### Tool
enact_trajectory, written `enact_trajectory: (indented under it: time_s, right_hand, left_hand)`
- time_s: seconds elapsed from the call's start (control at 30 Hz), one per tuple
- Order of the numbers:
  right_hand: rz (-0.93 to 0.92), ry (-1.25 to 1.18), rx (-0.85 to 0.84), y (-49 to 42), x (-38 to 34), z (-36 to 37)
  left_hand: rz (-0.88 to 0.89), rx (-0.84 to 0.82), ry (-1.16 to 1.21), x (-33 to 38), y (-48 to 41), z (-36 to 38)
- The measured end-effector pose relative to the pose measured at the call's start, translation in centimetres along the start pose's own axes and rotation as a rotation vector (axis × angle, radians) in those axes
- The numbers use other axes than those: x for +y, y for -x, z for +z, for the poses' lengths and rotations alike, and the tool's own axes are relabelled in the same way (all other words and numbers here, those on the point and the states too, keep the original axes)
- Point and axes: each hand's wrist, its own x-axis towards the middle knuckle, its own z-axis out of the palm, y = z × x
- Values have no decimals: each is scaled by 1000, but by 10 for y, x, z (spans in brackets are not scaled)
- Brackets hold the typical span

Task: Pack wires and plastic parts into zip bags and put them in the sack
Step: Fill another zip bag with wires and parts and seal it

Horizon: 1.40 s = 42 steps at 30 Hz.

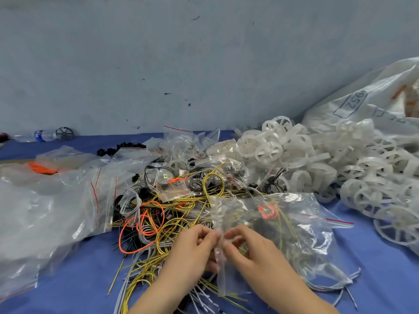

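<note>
My left hand (192,250) and my right hand (251,248) meet at the lower centre, both pinching the edge of a clear zip bag (292,236) that holds yellow wires and an orange coil. A tangled heap of yellow, orange, grey and black wires (158,214) lies on the blue table (68,288) just beyond and under my hands. White plastic wheel-shaped parts (294,152) are piled at the right. A white woven sack (362,98) leans against the wall at the far right.
A stack of empty clear zip bags (45,205) covers the left of the table. Filled small bags (188,143) sit behind the wires. A water bottle (43,135) and a dark wheel part (64,133) lie by the grey wall at the back left.
</note>
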Motion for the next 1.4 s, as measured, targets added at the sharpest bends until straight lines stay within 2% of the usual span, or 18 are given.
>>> enact_trajectory:
  time_s: [0.13, 0.4, 0.7, 0.87, 0.97, 1.13, 1.27, 1.33, 1.4]
  right_hand:
    - [15, -31, 6, -4, 3, 1]
    - [19, -39, 23, -7, 5, 1]
    - [-2, -117, 11, -6, 8, -4]
    - [-38, 9, 40, -3, 9, -4]
    - [-36, -1, 143, -3, 6, -7]
    - [24, -220, 470, 5, -11, -19]
    - [-63, -149, 640, 19, -24, -25]
    - [-90, -59, 658, 24, -27, -24]
    - [-126, 18, 631, 27, -31, -19]
  left_hand:
    - [12, -52, 64, 2, -3, 2]
    - [41, -39, -32, -1, -3, 3]
    - [53, -45, 0, -6, -4, 3]
    - [84, -64, -63, -8, -4, 6]
    - [110, -46, -128, -9, -4, 9]
    - [163, 136, -422, -6, -8, -7]
    - [155, 195, -563, -2, -9, -10]
    - [152, 165, -532, 1, -5, -5]
    - [125, 106, -351, 6, 0, 4]
